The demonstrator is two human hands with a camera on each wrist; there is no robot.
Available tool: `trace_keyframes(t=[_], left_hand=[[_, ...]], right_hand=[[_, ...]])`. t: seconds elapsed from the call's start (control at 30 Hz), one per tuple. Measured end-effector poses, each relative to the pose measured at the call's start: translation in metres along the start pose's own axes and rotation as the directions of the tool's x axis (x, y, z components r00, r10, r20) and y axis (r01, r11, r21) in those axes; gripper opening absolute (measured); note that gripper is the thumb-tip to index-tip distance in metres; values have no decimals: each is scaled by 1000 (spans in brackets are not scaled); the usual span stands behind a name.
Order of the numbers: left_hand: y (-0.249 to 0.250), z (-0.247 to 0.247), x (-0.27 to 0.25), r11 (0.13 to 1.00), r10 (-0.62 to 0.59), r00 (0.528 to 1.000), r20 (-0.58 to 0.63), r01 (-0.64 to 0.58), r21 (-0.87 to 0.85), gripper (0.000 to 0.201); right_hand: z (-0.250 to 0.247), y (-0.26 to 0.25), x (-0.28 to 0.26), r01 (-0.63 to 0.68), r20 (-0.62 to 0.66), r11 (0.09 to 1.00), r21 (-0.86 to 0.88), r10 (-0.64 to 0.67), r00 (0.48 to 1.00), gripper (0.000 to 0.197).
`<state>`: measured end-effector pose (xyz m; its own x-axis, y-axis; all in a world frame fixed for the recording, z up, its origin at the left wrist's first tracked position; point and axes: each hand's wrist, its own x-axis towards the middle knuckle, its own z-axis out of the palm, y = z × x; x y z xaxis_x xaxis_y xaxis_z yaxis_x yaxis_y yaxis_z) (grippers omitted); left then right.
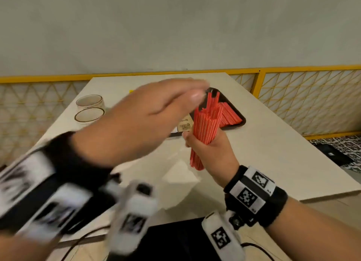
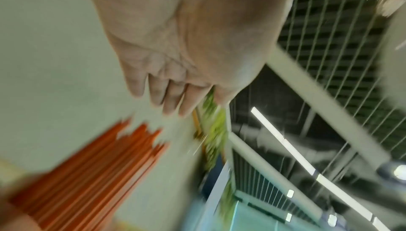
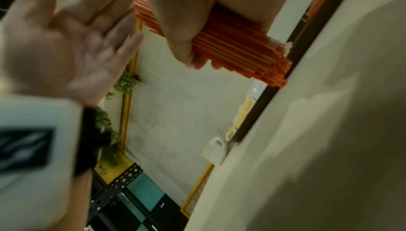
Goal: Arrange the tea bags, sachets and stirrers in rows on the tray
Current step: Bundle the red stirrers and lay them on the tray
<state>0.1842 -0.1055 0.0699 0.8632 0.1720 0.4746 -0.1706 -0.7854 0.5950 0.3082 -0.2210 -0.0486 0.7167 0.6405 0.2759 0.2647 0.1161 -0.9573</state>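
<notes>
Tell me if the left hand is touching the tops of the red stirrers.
Cannot tell. In the head view the left hand overlaps the stirrers; the left wrist view hints at a gap but is blurred.

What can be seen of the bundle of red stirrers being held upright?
The bundle of red stirrers is a thick sheaf of thin, straight sticks, red with pale stripes along their length, plastic or paper by look. It stands nearly upright above the table, in front of the black tray. The right hand grips it around the lower middle. The top ends are uneven, some sticking higher. The left hand, flat and blurred, is at those top ends; whether it touches them cannot be told.
</notes>
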Motion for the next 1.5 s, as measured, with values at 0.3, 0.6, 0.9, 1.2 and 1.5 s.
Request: trace_keyframes(t=[0.3,0.6,0.9,1.2,1.5], left_hand=[[-39,102,31,935,-226,920,320,112,338,56],[-42,105,27,951,-192,940,283,106,291,45],[-38,100,22,837,-113,940,321,-84,540,44],[-52,87,24,889,-230,929,290,79,451,44],[-91,81,72,744,-546,837,30,501,-442,29]], right_hand=[[4,26,-6,-246,98,965,-95,255,962,18],[12,32,-4,-305,120,948,-91,314,942,10],[18,31,-2,-200,196,912,-358,283,939,15],[8,25,0,-227,352,924,-308,333,875,13],[-38,6,51,-356,358,927,-121,375,855,34]])
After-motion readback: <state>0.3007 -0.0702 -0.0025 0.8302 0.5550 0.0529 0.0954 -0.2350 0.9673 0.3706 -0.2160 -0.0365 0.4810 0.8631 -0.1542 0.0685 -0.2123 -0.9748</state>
